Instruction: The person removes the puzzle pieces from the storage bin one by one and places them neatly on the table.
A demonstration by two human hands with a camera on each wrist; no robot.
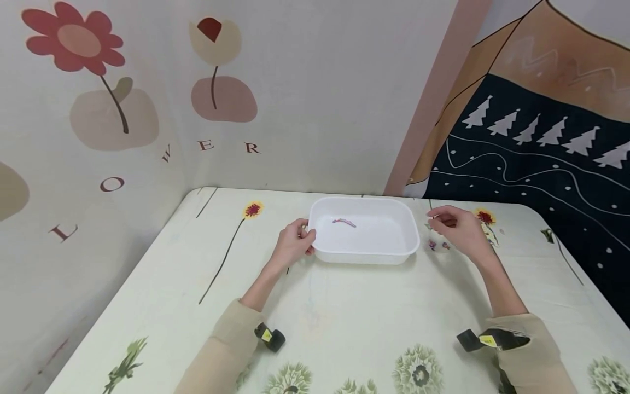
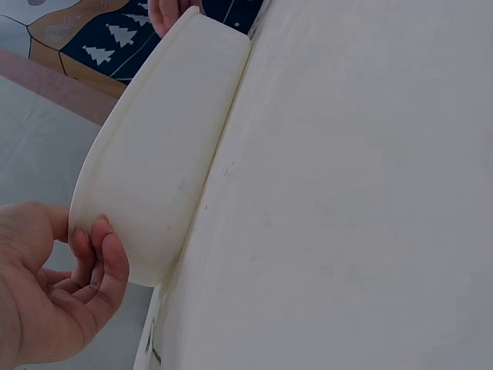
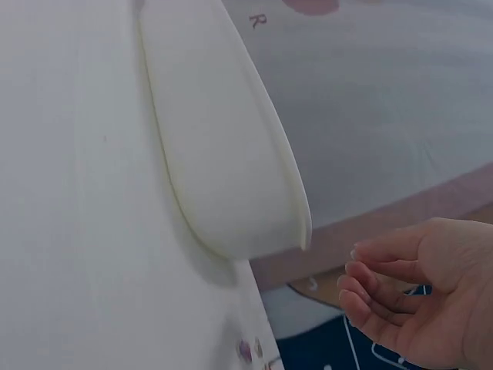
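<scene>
A white rectangular plastic basin [image 1: 364, 257] stands on the table near its back edge. On its floor lies a thin, slightly curved pink and purple strip [image 1: 344, 222], too small to name exactly. My left hand [image 1: 293, 241] pinches the basin's left rim between thumb and curled fingers; the left wrist view shows this grip on the basin wall [image 2: 154, 154] up close. Beyond the basin's right end, my right hand [image 1: 458, 230] hovers with loosely bent fingers [image 3: 377, 297] and nothing visible in them. Two small purple-red pieces [image 1: 432, 245] lie on the cloth just below it.
A pale tablecloth [image 1: 354, 312] with printed flowers and dandelions covers the table. Behind it hangs a light curtain [image 1: 315, 98] with flower prints and letters. At the right is a dark cloth [image 1: 521, 148] printed with white trees.
</scene>
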